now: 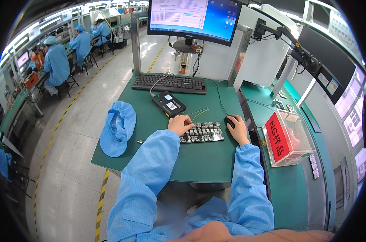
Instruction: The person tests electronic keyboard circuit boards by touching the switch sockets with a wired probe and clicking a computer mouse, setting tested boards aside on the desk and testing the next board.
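My left hand rests at the left end of a panel of small circuit boards with metal-cased parts in rows. Its fingers are drawn together at the panel's upper left edge; what they pinch, if anything, is too small to make out. Thin green and yellow wires curve close by those fingertips. Just beyond that hand lies a black box-shaped device with white labels and a grey cable. To the right of the panel, my right hand is wrapped over a black computer mouse.
A black keyboard lies at the back of the green table, below a lit monitor. At left is a blue cap. A clear box with a red sign stands on the right bench. Several co-workers sit far left.
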Action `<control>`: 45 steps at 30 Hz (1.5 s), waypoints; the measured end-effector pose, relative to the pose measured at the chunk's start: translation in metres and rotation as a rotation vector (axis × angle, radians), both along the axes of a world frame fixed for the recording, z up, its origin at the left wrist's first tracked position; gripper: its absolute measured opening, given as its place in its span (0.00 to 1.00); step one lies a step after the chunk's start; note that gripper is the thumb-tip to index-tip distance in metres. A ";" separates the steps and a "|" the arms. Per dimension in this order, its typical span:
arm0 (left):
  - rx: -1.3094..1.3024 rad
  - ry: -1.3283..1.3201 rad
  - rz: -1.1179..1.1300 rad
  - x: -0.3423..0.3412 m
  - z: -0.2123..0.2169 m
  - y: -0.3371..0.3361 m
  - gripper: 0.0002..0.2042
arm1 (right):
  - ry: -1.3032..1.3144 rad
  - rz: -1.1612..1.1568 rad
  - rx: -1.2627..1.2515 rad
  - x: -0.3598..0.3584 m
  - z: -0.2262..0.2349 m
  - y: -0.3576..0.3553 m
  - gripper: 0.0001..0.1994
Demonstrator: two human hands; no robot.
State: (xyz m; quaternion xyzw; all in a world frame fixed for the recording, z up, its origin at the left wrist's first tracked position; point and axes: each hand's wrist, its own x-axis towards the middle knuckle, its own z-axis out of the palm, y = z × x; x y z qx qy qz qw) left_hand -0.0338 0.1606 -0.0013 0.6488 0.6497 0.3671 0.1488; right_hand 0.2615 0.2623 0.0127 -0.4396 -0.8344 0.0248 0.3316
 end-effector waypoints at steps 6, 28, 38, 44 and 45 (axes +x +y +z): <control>0.092 0.093 0.031 0.004 0.006 -0.005 0.11 | -0.002 0.004 -0.004 0.001 0.001 -0.001 0.19; 0.032 0.030 0.009 0.002 -0.001 -0.001 0.09 | 0.008 0.004 0.013 0.001 0.002 -0.002 0.19; 0.030 0.045 0.015 0.003 0.002 -0.003 0.09 | 0.013 0.005 0.060 0.002 -0.006 0.004 0.20; 0.066 0.093 0.039 0.003 0.004 -0.004 0.10 | 0.030 0.009 0.062 0.001 -0.005 0.004 0.21; 0.085 0.101 0.040 0.004 0.005 -0.005 0.10 | 0.016 0.006 0.064 0.001 -0.004 0.004 0.21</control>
